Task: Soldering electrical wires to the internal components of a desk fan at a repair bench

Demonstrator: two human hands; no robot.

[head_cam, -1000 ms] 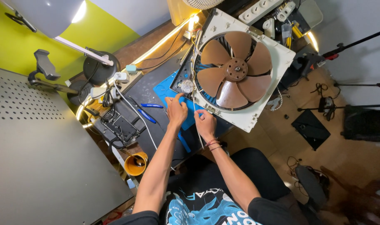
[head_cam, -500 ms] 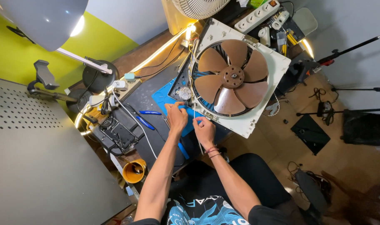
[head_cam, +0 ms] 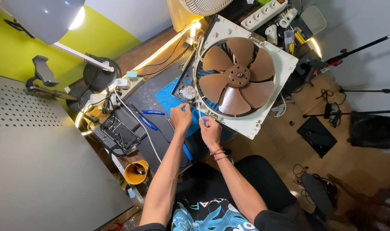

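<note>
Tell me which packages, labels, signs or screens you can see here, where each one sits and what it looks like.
No package, sign or lit screen shows clearly.
Printed shirt: bottom edge, black with a light blue and white design across the chest.
Small round dial: on the dark panel left of the brown fan, pale grey; markings too small to tell.

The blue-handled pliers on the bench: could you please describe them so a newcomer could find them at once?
Start at the big white-framed fan with brown blades. Left of its blue mat, beyond the left hand, lie the pliers on the dark bench: the only blue-handled tool there.
</note>
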